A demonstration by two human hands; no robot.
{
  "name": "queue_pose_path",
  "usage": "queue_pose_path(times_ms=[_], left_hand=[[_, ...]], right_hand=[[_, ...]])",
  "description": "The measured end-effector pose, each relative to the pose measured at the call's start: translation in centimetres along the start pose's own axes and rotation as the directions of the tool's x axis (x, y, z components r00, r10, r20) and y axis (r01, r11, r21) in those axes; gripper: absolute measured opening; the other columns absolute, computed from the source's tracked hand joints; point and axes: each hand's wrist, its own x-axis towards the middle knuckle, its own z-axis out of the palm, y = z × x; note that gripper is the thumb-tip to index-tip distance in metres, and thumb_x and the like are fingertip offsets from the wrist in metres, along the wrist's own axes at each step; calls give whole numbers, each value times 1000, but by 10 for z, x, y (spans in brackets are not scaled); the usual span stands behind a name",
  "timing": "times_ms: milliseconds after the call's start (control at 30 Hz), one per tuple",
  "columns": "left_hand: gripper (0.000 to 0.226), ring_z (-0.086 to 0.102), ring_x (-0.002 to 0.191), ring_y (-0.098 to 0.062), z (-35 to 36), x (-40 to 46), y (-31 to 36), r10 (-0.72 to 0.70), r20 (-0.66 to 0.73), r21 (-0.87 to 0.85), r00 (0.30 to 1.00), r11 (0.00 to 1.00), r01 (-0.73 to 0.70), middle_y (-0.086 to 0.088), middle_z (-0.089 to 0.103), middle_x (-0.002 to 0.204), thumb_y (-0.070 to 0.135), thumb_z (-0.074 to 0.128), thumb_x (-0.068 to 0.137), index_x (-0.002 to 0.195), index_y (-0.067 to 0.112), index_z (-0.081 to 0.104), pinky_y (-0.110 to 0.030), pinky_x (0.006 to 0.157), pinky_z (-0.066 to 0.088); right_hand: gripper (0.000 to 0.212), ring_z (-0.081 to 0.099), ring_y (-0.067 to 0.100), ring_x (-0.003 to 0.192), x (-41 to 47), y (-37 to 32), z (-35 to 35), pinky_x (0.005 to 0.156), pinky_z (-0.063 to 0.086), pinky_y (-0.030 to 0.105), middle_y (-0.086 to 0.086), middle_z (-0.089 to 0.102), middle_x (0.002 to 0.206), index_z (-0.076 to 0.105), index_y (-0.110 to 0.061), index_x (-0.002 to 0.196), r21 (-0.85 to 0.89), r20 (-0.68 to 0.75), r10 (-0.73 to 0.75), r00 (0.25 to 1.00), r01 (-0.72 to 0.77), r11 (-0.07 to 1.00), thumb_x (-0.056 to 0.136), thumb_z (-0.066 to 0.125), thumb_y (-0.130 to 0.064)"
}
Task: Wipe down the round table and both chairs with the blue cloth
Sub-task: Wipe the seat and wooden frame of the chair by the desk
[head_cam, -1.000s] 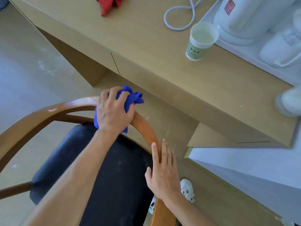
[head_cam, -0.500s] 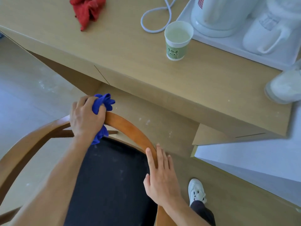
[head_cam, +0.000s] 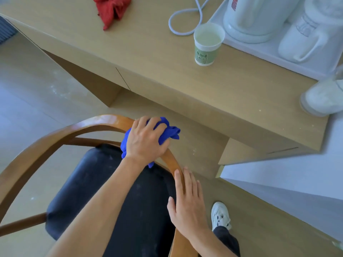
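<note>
A chair with a curved wooden back rail [head_cam: 55, 138] and a black padded seat [head_cam: 92, 191] stands below me. My left hand [head_cam: 146, 140] grips the bunched blue cloth [head_cam: 168, 132] and presses it on the top of the rail, at the right part of the curve. My right hand [head_cam: 187, 206] rests flat with straight fingers on the rail's right end, just below the cloth. No round table is in view.
A long wooden desk [head_cam: 167, 75] runs behind the chair, carrying a red cloth [head_cam: 111, 8], a green paper cup [head_cam: 206, 45], a white cord [head_cam: 185, 17] and a white tray [head_cam: 269, 51] with a kettle. My white shoe [head_cam: 220, 216] stands on the floor at the right.
My left hand slid the blue cloth left along the rail, then back to the right toward my right hand. The right hand has stayed on the rail.
</note>
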Motion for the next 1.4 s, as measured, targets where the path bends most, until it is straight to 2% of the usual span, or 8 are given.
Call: queue_pose_path(times_ms=[333, 500, 733, 900, 1000, 1167, 1300, 1400], left_hand=[[29, 57, 88, -30, 25, -75, 96, 303, 213, -140, 929, 950, -278, -3, 62, 92, 42, 55, 83, 82, 14, 65, -42, 88, 46], [37, 58, 96, -28, 25, -42, 54, 522, 175, -41, 835, 851, -523, -3, 63, 106, 45, 41, 91, 97, 17, 65, -41, 91, 45], [32, 59, 100, -31, 14, -20, 20, 218, -27, 58, 975, 975, -217, -6, 65, 109, 37, 47, 88, 100, 15, 67, -43, 88, 47], [23, 59, 99, -30, -20, -22, 40, -212, -142, -326, 967, 932, 156, -7, 66, 110, 13, 73, 80, 101, 7, 70, -35, 88, 46], [19, 55, 104, -11, -64, -33, 49, -530, -8, -662, 848, 638, 393, 13, 60, 114, 15, 63, 89, 107, 22, 67, -22, 91, 41], [11, 66, 79, -17, -173, -63, 42, -737, 366, -919, 568, -189, 347, 7, 71, 84, 40, 56, 88, 86, 35, 67, -27, 68, 53], [37, 67, 105, -30, -231, -88, 20, -512, 608, -679, 607, -732, 62, -10, 69, 117, 44, 59, 89, 118, 21, 65, -46, 86, 54], [46, 69, 100, -31, -267, -103, 1, -416, 605, -542, 679, -840, -31, -15, 68, 116, 49, 64, 83, 112, 15, 70, -42, 76, 56]], right_hand=[[75, 63, 35, 109, -60, -15, 10, 94, 43, 37, 23, 55, 132, 49, 8, 131, 146, -69, 376, 924, -363, 920, 94, 25, -53], [76, 62, 36, 109, -63, -13, 17, 84, 54, 43, 21, 54, 134, 40, 2, 136, 152, -123, 340, 933, -321, 935, 79, 46, -48], [76, 65, 33, 105, -61, -8, 9, 81, 56, 43, 19, 59, 129, 52, 5, 130, 141, 19, 294, 956, -294, 945, 78, 45, -49], [70, 50, 25, 128, -52, -8, -31, 100, 46, 39, 11, 45, 145, 41, -6, 142, 170, 42, 188, 981, -193, 966, 88, 45, -50], [55, 21, 6, 142, -22, -23, -73, 112, 21, 22, -13, 25, 153, 23, -27, 148, 388, 44, 121, 992, -129, 913, 98, 33, -49], [25, 53, -5, 110, 26, -90, -196, 94, 44, 23, -28, 57, 114, 48, -61, 108, 846, -23, 3, 1000, 18, 533, 94, 49, -40], [33, 60, 3, 108, 34, -139, -261, 93, 47, 28, -18, 65, 115, 55, -38, 122, 886, 55, -220, 974, 55, 461, 91, 59, -28], [38, 60, -1, 103, 34, -171, -281, 90, 49, 25, -24, 64, 107, 54, -43, 116, 823, 20, -210, 978, 103, 558, 89, 62, -17]])
